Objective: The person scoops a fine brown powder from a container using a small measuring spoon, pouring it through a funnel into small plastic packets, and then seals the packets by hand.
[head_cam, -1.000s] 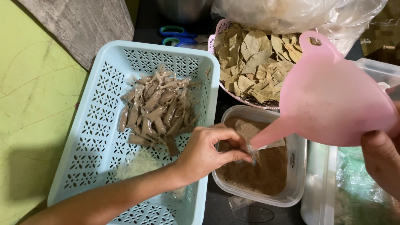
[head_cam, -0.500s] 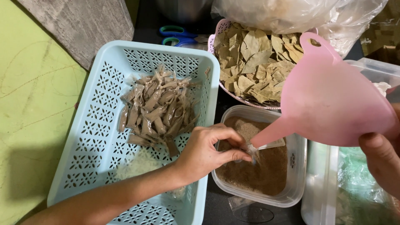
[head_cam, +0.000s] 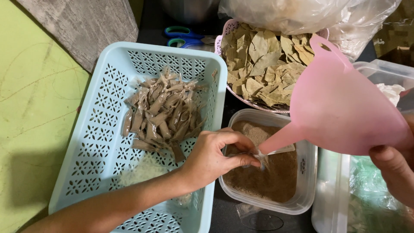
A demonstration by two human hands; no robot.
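Observation:
My left hand (head_cam: 217,157) pinches a small clear plastic pouch (head_cam: 260,156) at the tip of a pink funnel (head_cam: 340,110), over a clear tub of brown powder (head_cam: 269,174). My right hand (head_cam: 394,170) grips the funnel's wide rim at the lower right, holding it tilted with the spout pointing left and down. A light blue perforated basket (head_cam: 108,142) to the left holds a pile of small filled pouches (head_cam: 161,112).
A pink basket of dried bay leaves (head_cam: 263,64) sits behind the tub, with a large clear plastic bag (head_cam: 302,15) over it. Blue-handled scissors (head_cam: 185,36) lie at the back. Clear lidded containers (head_cam: 379,75) stand at right. A green surface (head_cam: 34,108) lies left.
Nothing has visibly moved; both hands hold the same pose at the funnel and pouch.

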